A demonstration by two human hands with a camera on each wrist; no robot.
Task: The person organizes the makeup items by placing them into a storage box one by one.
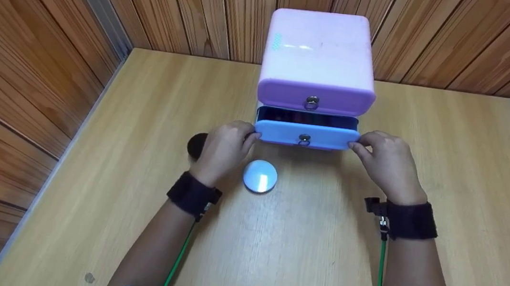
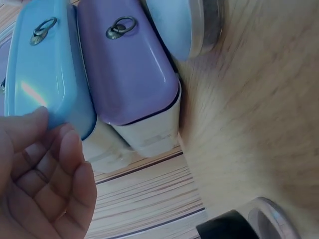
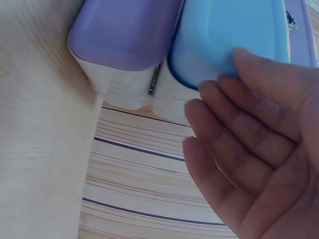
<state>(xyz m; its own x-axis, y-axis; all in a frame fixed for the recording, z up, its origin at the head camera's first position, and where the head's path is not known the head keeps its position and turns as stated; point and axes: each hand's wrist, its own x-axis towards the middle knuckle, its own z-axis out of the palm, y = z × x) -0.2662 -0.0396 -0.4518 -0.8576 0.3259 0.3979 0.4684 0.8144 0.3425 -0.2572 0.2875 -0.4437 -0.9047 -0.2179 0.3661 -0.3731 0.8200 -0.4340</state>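
A small drawer cabinet [image 1: 321, 50] with a pink top stands at the back of the table, its blue drawer [image 1: 280, 132] pulled partly out below a closed purple one [image 1: 284, 93]. My left hand [image 1: 226, 149] pinches the left end of the blue drawer, its thumb [image 2: 30, 127] on the front face. At the opposite end, my right hand [image 1: 391, 166] pinches the drawer in the same way, thumb [image 3: 271, 74] in front and fingers by the side. The drawer's inside looks dark; its contents cannot be made out. Another purple drawer [image 2: 129, 69] sits beneath the blue one.
In front of the cabinet lies a round, shiny pale-blue-topped object [image 1: 260, 176]. A dark round object [image 1: 195, 146] is partly hidden behind the left hand. Wood-panelled walls [image 1: 246, 12] border the table [image 1: 294, 262]. Green cables [image 1: 179, 259] run from both wristbands.
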